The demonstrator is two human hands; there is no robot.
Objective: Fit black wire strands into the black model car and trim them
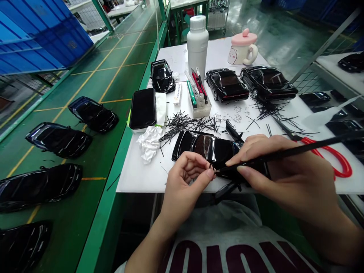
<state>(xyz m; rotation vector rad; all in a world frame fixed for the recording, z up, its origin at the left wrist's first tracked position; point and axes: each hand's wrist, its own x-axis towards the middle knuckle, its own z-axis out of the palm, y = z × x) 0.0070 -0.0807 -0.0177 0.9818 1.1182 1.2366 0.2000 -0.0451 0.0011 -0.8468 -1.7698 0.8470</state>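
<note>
At the near edge of the white bench [142,174], a black model car [204,146] lies beneath both hands. A thin black stick [298,150] is gripped by the right hand [284,170] between thumb and fingers, with its long shaft running off to the right and its tip pointed toward the left hand [184,178]. A small black piece [211,167] is pinched between the thumb and forefinger of the left hand, right at the stick's tip and just above the car's near side. Whether tip and piece touch cannot be told.

Behind the car, loose black strips [187,123] are scattered across the bench. Red-handled scissors [332,155] lie to the right, partly hidden by the stick. A crumpled white tissue [149,142] is seen left of the car, with a dark phone [143,108] beyond it. Farther back, a clear holder [200,108] filled with tools is set before a white bottle [197,41]. A pink-lidded mug [243,49] stands beside the bottle, and further black cars [227,85] are parked near them. On the green conveyor [108,83] to the left, black car bodies [93,113] are laid in a row.
</note>
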